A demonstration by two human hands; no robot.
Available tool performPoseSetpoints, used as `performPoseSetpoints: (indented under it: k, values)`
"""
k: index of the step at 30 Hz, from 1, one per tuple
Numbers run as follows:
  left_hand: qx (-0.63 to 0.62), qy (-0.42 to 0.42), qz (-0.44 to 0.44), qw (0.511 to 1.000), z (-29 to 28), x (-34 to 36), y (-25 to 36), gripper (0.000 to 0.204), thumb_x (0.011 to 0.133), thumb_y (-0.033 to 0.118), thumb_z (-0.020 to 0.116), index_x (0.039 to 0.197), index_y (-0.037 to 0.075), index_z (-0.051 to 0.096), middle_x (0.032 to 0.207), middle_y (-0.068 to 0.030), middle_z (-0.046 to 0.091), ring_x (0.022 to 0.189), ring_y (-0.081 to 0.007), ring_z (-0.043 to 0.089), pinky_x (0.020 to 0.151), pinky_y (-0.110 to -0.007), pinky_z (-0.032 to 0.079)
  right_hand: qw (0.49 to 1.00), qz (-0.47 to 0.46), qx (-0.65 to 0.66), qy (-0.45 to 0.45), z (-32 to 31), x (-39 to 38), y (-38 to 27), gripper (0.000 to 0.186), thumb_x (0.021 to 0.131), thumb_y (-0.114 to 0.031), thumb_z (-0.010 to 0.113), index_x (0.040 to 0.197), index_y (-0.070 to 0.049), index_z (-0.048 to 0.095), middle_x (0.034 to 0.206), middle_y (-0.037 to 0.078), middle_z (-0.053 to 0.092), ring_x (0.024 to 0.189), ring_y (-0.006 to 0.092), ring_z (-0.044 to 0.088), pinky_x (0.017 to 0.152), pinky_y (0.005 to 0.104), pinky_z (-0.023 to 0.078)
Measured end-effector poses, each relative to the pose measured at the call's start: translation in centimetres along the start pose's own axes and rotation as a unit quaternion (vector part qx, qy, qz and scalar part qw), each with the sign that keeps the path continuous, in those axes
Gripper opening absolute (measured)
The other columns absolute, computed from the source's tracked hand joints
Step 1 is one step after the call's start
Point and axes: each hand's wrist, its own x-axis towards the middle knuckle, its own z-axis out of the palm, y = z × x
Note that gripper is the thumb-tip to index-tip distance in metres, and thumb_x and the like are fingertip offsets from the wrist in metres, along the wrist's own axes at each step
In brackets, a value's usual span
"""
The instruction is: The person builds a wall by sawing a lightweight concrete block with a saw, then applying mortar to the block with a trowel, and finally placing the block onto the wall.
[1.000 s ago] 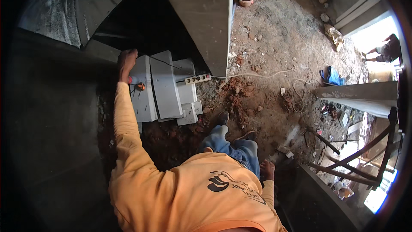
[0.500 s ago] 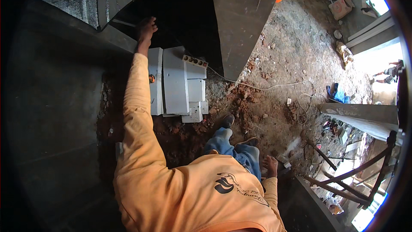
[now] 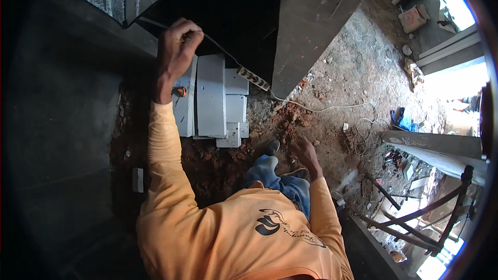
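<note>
My left hand [image 3: 179, 49] is raised, its fingers curled round a thin pale cord [image 3: 220, 49]. The cord runs from the hand down to a power strip [image 3: 253, 79] with several round sockets. The strip hangs at a slant beside a stack of white blocks [image 3: 211, 96]. A small orange and black object [image 3: 180, 92] lies on the leftmost block, just below my left wrist. My right hand [image 3: 306, 154] is held out over the dirt near my shoes, fingers stretched, with nothing seen in it.
A grey slab-like post [image 3: 311, 26] stands beyond the strip, next to a dark opening. The white cable [image 3: 332, 108] trails over rubble-strewn ground to the right. A blue item [image 3: 403, 120], a dark crossed frame [image 3: 423, 223] and a paper sack [image 3: 413, 19] are farther right.
My left hand has come nearer and closed on the cord, and the power strip has shifted right and tilted. My right hand has swung forward and left, away from my side.
</note>
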Motion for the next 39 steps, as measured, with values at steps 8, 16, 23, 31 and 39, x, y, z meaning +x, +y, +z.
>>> performPoseSetpoints:
  k: [8, 16, 23, 31, 39]
  values:
    - [-0.020, -0.077, 0.243, 0.967, -4.1, -1.6, 6.0, 0.014, 0.079, 0.014, 0.054, 0.075, 0.001, 0.055, 0.074, -0.0097, 0.052, 0.068, -0.0221, 0.052, 0.060, -0.033, 0.041, 0.991, -0.107, -0.032, -0.074, 8.7, 12.6, -10.5, 0.076, 0.082, -0.021, 0.078, 0.144, -0.004, 0.036, 0.113, 0.023, 0.064, 0.102, 0.0360, 0.063, 0.086, 0.0434, 0.051]
    - [-0.111, -0.024, 0.098, 0.989, -6.6, -2.2, 5.3, 0.024, 0.090, 0.013, 0.053, 0.105, -0.004, 0.058, 0.098, -0.0133, 0.058, 0.074, -0.0135, 0.053, 0.066, -0.027, 0.045, 0.931, -0.339, -0.035, -0.128, 12.3, 9.9, -12.5, 0.022, 0.094, -0.020, 0.058, 0.107, -0.005, 0.067, 0.086, 0.018, 0.068, 0.075, 0.0357, 0.066, 0.065, 0.0433, 0.052]
    - [-0.200, 0.244, -0.180, 0.932, -1.5, -13.4, -10.5, 0.044, 0.098, 0.032, 0.058, 0.131, 0.003, 0.051, 0.114, -0.0100, 0.061, 0.084, -0.0168, 0.065, 0.072, -0.030, 0.056, 0.964, -0.139, 0.010, -0.228, 2.6, 3.3, -20.8, 0.040, 0.101, -0.033, 0.050, 0.086, 0.001, 0.065, 0.063, 0.016, 0.060, 0.057, 0.0295, 0.061, 0.057, 0.0407, 0.047]
    - [-0.572, 0.109, -0.543, 0.605, 21.2, -34.6, -13.6, 0.089, 0.090, 0.077, 0.032, 0.143, 0.007, 0.042, 0.144, -0.0150, 0.047, 0.132, -0.0337, 0.045, 0.113, -0.049, 0.031, 0.947, -0.033, 0.217, -0.233, -0.2, 1.0, -26.6, 0.055, 0.102, -0.045, 0.049, 0.085, 0.004, 0.067, 0.063, 0.008, 0.063, 0.055, 0.0156, 0.060, 0.054, 0.0277, 0.046]
    - [-0.678, 0.282, -0.335, 0.590, 29.9, -26.4, -9.4, 0.059, 0.101, 0.052, 0.033, 0.128, 0.004, 0.054, 0.129, -0.0149, 0.060, 0.118, -0.0265, 0.058, 0.103, -0.042, 0.045, 0.926, -0.005, 0.323, -0.194, -1.0, 1.8, -28.6, 0.051, 0.102, -0.044, 0.047, 0.089, 0.002, 0.065, 0.062, 0.008, 0.061, 0.049, 0.0189, 0.059, 0.051, 0.0291, 0.050]
